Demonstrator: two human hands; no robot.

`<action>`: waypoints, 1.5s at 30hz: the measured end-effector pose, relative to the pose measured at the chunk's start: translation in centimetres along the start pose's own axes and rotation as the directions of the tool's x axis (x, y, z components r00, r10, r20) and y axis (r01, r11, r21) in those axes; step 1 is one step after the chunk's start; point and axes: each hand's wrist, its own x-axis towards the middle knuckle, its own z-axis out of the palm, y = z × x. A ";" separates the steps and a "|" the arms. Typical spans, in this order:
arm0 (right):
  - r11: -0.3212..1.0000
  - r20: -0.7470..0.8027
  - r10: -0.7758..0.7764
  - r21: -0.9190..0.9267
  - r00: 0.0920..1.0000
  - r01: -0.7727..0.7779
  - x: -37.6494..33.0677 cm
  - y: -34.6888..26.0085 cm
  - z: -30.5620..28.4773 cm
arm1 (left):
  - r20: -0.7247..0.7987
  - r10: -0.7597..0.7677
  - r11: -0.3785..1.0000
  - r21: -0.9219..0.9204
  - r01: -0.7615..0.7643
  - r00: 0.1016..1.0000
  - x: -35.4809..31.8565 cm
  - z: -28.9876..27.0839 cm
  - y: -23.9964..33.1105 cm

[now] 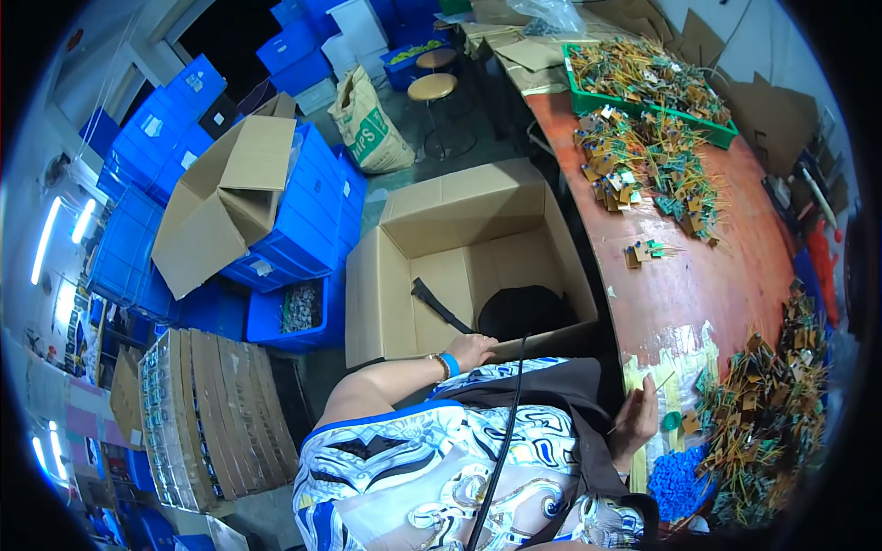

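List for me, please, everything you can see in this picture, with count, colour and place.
Cardboard box: one, brown, open, on the floor beside the table.
Black bag: one, inside the box.
Table: one, reddish, on the right.
Green tray: one, far end of the table, full of wired parts.
Wired parts: many, yellow-green, in heaps along the table.
Blue bits: a pile, near table edge.
Blue crates: many, stacked at left.
Stools: two, tan.
Sack: one, beige.
Left hand: on the box's rim.
Right hand: holding a thin wire.
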 end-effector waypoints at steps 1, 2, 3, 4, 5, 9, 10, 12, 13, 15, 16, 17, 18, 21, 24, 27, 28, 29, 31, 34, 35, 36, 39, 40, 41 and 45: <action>1.000 0.006 0.009 0.002 1.000 -0.009 -0.1 0.0 0.1 | 0.011 -0.016 1.000 -0.001 0.016 1.000 0.0 -0.5 0.3; 1.000 0.013 0.019 0.003 1.000 -0.019 -0.2 -0.1 0.2 | 0.013 -0.021 1.000 -0.004 0.021 1.000 0.0 -0.8 0.5; 1.000 0.019 0.019 0.004 1.000 -0.019 -0.2 0.0 0.2 | 0.001 -0.021 1.000 -0.003 0.021 1.000 0.0 -0.8 0.6; 1.000 0.010 0.012 -0.003 1.000 -0.012 -0.1 0.0 0.1 | -0.010 -0.018 1.000 -0.003 0.018 1.000 0.0 -0.8 0.7; 1.000 0.001 0.005 -0.009 1.000 -0.005 -0.1 0.0 0.1 | -0.005 -0.004 1.000 0.004 0.004 1.000 0.0 -0.6 0.5; 0.999 0.014 0.028 -0.040 1.000 -0.027 -0.3 0.3 0.2 | -0.014 -0.040 0.998 0.049 0.041 0.999 0.1 -0.7 1.0; 0.999 0.015 0.028 -0.031 1.000 -0.027 -0.4 0.5 0.2 | -0.008 -0.033 0.998 0.050 0.033 0.999 0.1 -0.8 1.1; 0.999 0.008 0.036 -0.028 0.999 -0.036 -0.3 0.6 0.3 | -0.019 -0.059 0.996 0.062 0.060 0.998 0.1 -1.2 1.5; 0.999 0.009 0.028 -0.020 1.000 -0.028 -0.1 0.4 0.3 | -0.012 -0.048 0.997 0.064 0.048 0.999 0.0 -1.1 1.3; 1.000 0.007 -0.005 -0.031 1.000 0.006 0.5 0.0 0.1 | -0.055 -0.049 0.998 0.030 0.051 0.997 -0.2 -0.7 0.9; 0.999 -0.004 0.014 -0.046 1.000 -0.014 0.4 -0.1 0.0 | -0.040 -0.027 0.999 0.032 0.028 0.999 0.1 -0.9 0.9; 0.999 -0.009 0.002 -0.036 1.000 -0.003 0.2 -0.1 -0.2 | 0.013 -0.024 1.000 0.003 0.024 1.000 0.3 -1.2 1.0; 1.000 -0.015 -0.008 -0.029 1.000 0.008 0.1 -0.1 -0.3 | 0.068 -0.016 0.999 -0.026 0.018 0.998 0.6 -1.6 1.1; 0.996 -0.090 -0.008 -0.095 0.996 -0.001 -0.8 -0.1 -0.6 | 0.587 0.012 0.993 -0.100 0.058 0.810 4.7 -6.8 2.3; 0.996 -0.090 -0.041 -0.083 0.995 0.034 0.1 -0.3 -0.5 | 0.654 -0.135 0.919 0.363 -0.152 0.744 10.3 -11.1 3.3; 0.999 -0.101 -0.039 -0.029 0.994 0.036 0.1 -0.5 -0.3 | 0.228 0.272 0.897 0.292 -0.332 0.935 13.7 -14.6 8.4; 0.999 -0.080 -0.042 -0.036 0.996 0.039 -0.1 -0.4 -0.2 | 0.089 0.434 0.875 0.193 -0.443 0.896 14.7 -14.7 10.2; 0.998 -0.140 -0.066 -0.023 0.988 0.063 0.1 -0.3 -0.2 | 0.109 0.485 0.865 0.084 -0.494 0.868 15.9 -14.9 13.2; 0.998 -0.201 -0.022 -0.057 0.979 0.011 0.1 -0.6 -1.0 | 0.068 0.643 0.762 -0.151 -0.630 0.763 18.2 -13.4 18.0; 0.985 -0.267 0.037 -0.155 0.963 -0.080 -0.9 -0.8 -2.9 | 0.077 0.779 0.617 -0.277 -0.737 0.623 19.6 -11.1 25.4; 0.974 -0.293 0.040 -0.203 0.955 -0.103 -1.3 -0.8 -3.6 | 0.091 0.793 0.600 -0.295 -0.744 0.603 20.0 -9.8 27.2; 0.968 -0.299 0.058 -0.217 0.952 -0.127 -1.5 -0.7 -4.4 | 0.059 0.839 0.530 -0.312 -0.789 0.541 20.4 -8.5 28.9; 0.926 -0.437 0.040 -0.322 0.899 -0.198 -2.1 -0.2 -6.3 | -0.010 0.905 0.409 -0.263 -0.874 0.426 21.7 -4.7 33.2; 0.921 -0.442 0.044 -0.330 0.896 -0.208 -2.4 -0.1 -6.8 | -0.049 0.923 0.367 -0.186 -0.912 0.382 22.3 -3.7 34.3; 0.907 -0.453 0.063 -0.345 0.889 -0.240 -2.7 -0.1 -7.0 | -0.047 0.927 0.357 -0.195 -0.913 0.373 22.8 -2.8 35.1; 0.884 -0.408 0.152 -0.351 0.900 -0.309 -1.9 0.5 -7.4 | 0.004 0.931 0.363 -0.104 -0.926 0.365 24.4 -0.9 36.7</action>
